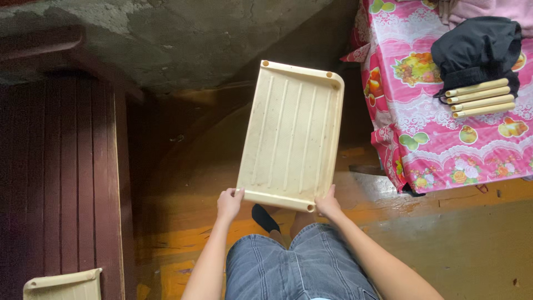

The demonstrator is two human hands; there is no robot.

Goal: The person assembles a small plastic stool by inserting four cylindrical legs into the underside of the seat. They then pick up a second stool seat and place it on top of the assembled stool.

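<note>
Cream plastic shelf panel (291, 136), rectangular, ribbed lengthwise, with round sockets at the corners, held out flat at centre frame. Gripped by its near short edge only: left hand (229, 203) closed over the near left corner, thumb on top; right hand (328, 204) closed over the near right corner. Far edge of the panel extended toward the upper middle of the frame, clear of both hands and slightly skewed to the right. No contact between panel and floor or table.

Below the panel, at bottom centre: lap in grey denim shorts (300, 266), with a dark sandal (265, 218) visible just under the near edge.

At upper right: table covered by a pink oilcloth (427, 128) with fruit print. On it, four cream tubes (480, 98) laid side by side, touching, partly resting against a black garment (477, 47). Well apart from the panel; nothing between them and the right hand.

At bottom left corner: second cream shelf panel (64, 284), partly cut off by the frame edge.

Along the left side: dark red wooden slatted surface (61, 178), kind of furniture not determinable.

Floor: worn yellow-orange floor (472, 244), patchy and scuffed, across the lower half. Rough grey concrete wall (183, 39) across the upper left.
</note>
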